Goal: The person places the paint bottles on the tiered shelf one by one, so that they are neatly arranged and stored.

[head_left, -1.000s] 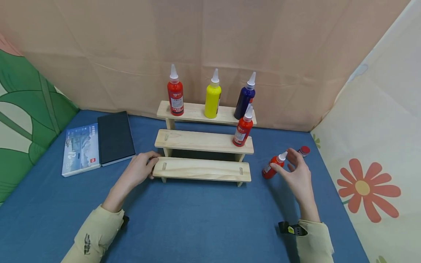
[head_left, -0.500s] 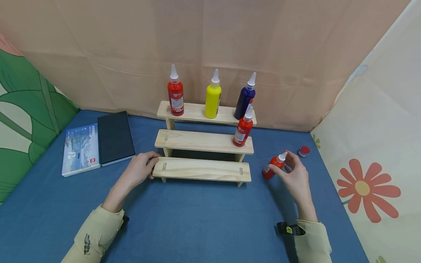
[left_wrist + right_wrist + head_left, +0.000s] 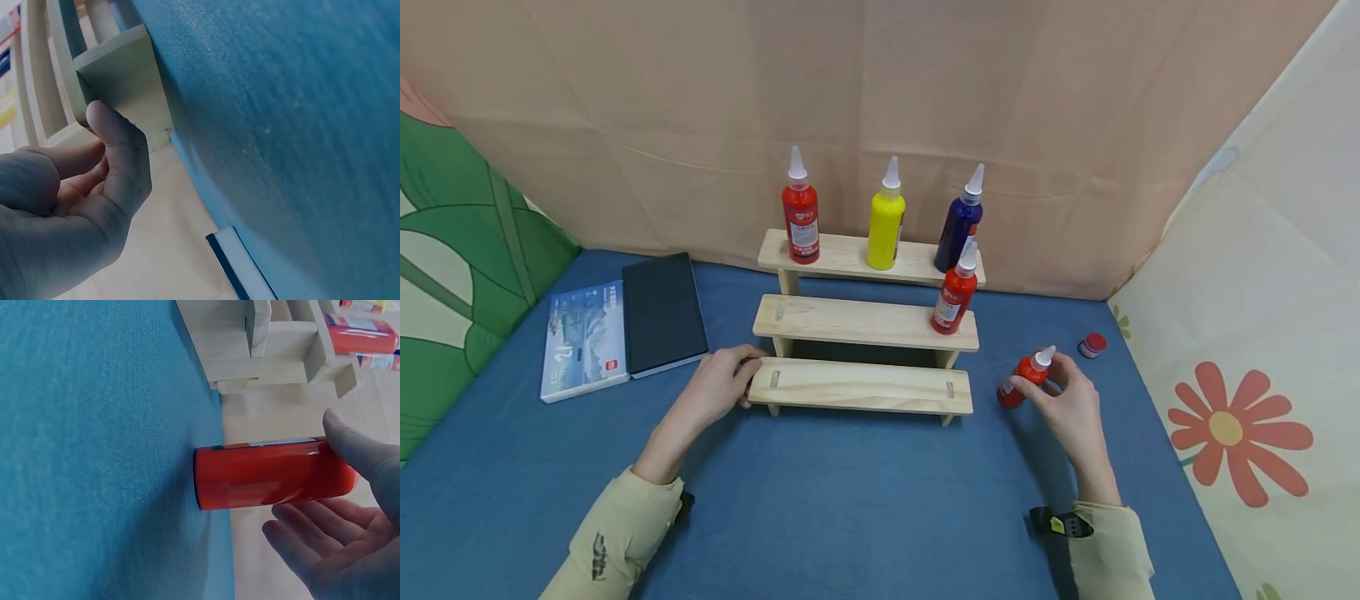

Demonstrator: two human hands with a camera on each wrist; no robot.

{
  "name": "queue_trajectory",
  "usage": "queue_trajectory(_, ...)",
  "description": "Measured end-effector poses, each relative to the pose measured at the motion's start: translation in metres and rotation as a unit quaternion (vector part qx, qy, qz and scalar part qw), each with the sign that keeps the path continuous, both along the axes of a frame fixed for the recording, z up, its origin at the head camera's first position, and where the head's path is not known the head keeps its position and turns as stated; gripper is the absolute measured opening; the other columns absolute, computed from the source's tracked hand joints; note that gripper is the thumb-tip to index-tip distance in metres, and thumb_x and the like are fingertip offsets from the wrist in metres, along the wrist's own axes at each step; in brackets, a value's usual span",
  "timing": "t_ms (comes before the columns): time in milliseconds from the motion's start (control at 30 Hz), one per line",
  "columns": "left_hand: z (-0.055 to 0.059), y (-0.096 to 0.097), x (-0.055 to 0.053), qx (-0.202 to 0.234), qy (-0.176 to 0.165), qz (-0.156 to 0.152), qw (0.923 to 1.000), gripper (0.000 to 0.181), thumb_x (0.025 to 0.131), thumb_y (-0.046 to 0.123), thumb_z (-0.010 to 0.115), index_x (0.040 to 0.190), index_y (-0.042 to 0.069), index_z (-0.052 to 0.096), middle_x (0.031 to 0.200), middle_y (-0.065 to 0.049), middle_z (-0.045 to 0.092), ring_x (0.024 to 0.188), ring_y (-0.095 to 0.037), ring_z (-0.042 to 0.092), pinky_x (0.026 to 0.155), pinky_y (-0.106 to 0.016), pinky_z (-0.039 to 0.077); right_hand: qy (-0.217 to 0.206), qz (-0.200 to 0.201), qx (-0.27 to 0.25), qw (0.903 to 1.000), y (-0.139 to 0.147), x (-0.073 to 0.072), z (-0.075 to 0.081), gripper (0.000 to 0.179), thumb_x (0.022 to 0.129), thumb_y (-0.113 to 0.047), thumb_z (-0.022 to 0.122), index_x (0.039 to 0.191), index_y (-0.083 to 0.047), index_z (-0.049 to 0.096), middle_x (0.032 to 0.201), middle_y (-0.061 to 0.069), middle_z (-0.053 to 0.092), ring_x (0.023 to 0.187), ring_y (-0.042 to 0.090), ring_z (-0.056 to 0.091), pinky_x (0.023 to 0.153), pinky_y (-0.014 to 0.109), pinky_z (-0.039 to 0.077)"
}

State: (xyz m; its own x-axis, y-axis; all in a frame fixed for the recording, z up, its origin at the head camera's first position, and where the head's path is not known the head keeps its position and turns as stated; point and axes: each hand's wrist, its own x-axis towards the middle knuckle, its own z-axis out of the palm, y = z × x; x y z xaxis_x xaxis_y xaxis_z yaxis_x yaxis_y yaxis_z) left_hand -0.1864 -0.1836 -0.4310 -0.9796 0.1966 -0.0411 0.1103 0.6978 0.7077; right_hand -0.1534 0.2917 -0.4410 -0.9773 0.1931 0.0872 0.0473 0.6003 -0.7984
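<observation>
A three-step wooden display stand [image 3: 861,384] sits mid-table. My left hand [image 3: 724,383] holds the left end of its lowest step, fingers curled at the board's edge in the left wrist view. Right of the stand, a red paint bottle [image 3: 1026,377] with a white nozzle stands on the table. My right hand [image 3: 1070,398] holds it, thumb on one side and fingers behind; the right wrist view shows the bottle's base on the cloth. Another red paint bottle [image 3: 953,298] stands on the middle step. The top step bears red [image 3: 801,221], yellow [image 3: 886,225] and dark blue [image 3: 959,229] bottles.
A small red-capped jar [image 3: 1092,345] is behind the right hand. A black notebook [image 3: 664,315] and a blue-and-white book [image 3: 584,342] lie at the left. Blue cloth [image 3: 850,517] covers the table, with a beige curtain [image 3: 700,125] behind.
My right hand has moved slightly left and closed in around the red paint bottle, leaving the red-capped jar fully visible. The left hand and the stand have not moved.
</observation>
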Motion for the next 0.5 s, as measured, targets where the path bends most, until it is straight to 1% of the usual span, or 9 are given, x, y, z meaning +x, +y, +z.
queue_trajectory(133, -0.0002, 0.0002, -0.0002, 0.001, 0.001, -0.001, 1.0, 0.031, 0.112, 0.003, 0.05, 0.134, -0.014, 0.065, 0.102, -0.028, 0.072, 0.054, -0.017, 0.064, 0.048, -0.03, 0.049, 0.0, -0.001, 0.008, 1.0, -0.0005, 0.0007, -0.0002, 0.062, 0.098, -0.029, 0.083, 0.145, 0.002, 0.057, 0.139, 0.026, 0.064, 0.13, 0.042, 0.06, 0.109, 0.058, 0.049)
queue_trajectory(267, 0.0, 0.0002, 0.0, 0.0, 0.001, -0.001, 1.0, 0.031, 0.112, 0.003, 0.049, 0.134, -0.014, 0.064, 0.104, -0.029, 0.072, 0.054, -0.017, 0.064, 0.048, -0.031, 0.049, 0.002, -0.001, 0.009, 1.0, -0.0016, 0.0002, -0.0006, 0.056, 0.099, -0.03, 0.082, 0.14, 0.001, 0.061, 0.135, 0.025, 0.067, 0.128, 0.041, 0.062, 0.109, 0.059, 0.05)
queue_trajectory(500, -0.0003, 0.0012, 0.0015, 0.002, 0.002, 0.001, 1.0, 0.031, 0.113, 0.004, 0.05, 0.134, -0.013, 0.065, 0.103, -0.028, 0.072, 0.054, -0.018, 0.064, 0.048, -0.031, 0.048, -0.004, -0.01, -0.003, 0.9999, -0.0028, 0.0, -0.0003, 0.056, 0.1, -0.031, 0.081, 0.142, 0.0, 0.061, 0.137, 0.024, 0.067, 0.13, 0.04, 0.061, 0.112, 0.059, 0.047)
